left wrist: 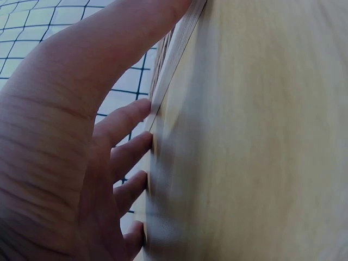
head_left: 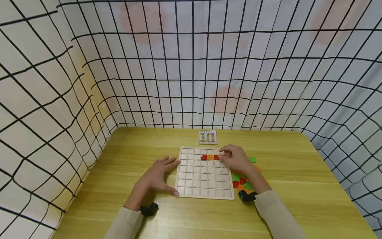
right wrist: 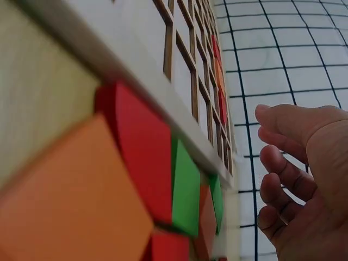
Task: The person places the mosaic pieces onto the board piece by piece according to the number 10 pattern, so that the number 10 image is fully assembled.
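Observation:
A square wooden grid board (head_left: pixel 197 182) lies on the table, with a row of tiles near its top: a red rounded tile (head_left: pixel 204 157), an orange square tile (head_left: pixel 210 157) and another red tile (head_left: pixel 217 157). My left hand (head_left: pixel 156 177) is spread along the board's left side, thumb at the lower corner and fingertips touching the edge higher up. Over the board's upper right part hovers my right hand (head_left: pixel 237 159), its fingertips beside the right-hand red tile. In the right wrist view its fingers (right wrist: pixel 280 157) are loosely bent, and no tile shows between them.
Loose green, red and orange tiles (head_left: pixel 243 181) lie against the board's right side, partly under the right forearm. A small card (head_left: pixel 208 137) with a coloured grid pattern lies beyond the board. White walls with black grid lines (head_left: pixel 191 66) enclose the wooden table (head_left: pixel 119 172).

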{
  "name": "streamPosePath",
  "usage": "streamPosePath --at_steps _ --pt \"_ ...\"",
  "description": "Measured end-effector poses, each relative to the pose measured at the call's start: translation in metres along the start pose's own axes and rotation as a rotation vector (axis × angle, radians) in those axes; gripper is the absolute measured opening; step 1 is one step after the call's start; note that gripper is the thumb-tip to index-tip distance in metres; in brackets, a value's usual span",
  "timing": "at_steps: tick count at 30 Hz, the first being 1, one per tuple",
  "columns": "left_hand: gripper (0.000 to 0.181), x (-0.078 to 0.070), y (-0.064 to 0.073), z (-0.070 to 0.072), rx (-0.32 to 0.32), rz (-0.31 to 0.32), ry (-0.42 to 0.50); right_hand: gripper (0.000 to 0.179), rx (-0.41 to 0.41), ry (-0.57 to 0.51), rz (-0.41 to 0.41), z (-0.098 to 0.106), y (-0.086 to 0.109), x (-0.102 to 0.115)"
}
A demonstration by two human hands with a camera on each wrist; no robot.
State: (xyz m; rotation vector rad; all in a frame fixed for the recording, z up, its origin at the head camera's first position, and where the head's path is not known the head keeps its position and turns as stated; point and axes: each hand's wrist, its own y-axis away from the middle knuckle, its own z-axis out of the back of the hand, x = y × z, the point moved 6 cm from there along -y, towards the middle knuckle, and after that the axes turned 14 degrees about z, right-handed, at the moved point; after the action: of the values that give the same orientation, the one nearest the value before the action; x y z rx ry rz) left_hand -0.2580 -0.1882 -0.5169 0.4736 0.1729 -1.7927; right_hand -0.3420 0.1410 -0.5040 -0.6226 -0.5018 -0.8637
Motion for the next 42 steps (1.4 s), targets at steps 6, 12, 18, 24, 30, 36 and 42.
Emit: streamPosePath --at_steps 6,12,18,24,30,36,42 --pt "0.126 0.0 -0.001 0.0 0.001 -0.002 -0.009 0.024 -0.016 0.049 -0.03 0.026 0.018 -0.009" --pt "0.125 -0.001 0.0 0.002 -0.004 -0.01 0.01 0.027 -0.016 0.101 -0.063 0.052 0.04 -0.03" --pt "0.124 -0.002 0.001 0.002 0.001 -0.01 0.01 0.029 -0.017 0.176 -0.081 0.069 0.061 -0.053" --pt "0.125 -0.001 0.0 0.001 -0.004 -0.012 0.01 0.029 -0.005 0.183 -0.088 0.077 0.073 -0.065" --pt "0.125 0.0 -0.001 0.0 0.002 -0.007 0.005 0.032 0.005 0.167 -0.111 0.081 0.08 -0.071" --pt "0.124 0.0 0.0 -0.001 -0.003 -0.013 0.011 0.038 -0.005 0.161 -0.098 0.086 0.089 -0.085" --pt "0.125 0.0 0.0 0.0 -0.006 -0.009 0.009 0.046 -0.004 0.145 -0.096 0.089 0.094 -0.095"
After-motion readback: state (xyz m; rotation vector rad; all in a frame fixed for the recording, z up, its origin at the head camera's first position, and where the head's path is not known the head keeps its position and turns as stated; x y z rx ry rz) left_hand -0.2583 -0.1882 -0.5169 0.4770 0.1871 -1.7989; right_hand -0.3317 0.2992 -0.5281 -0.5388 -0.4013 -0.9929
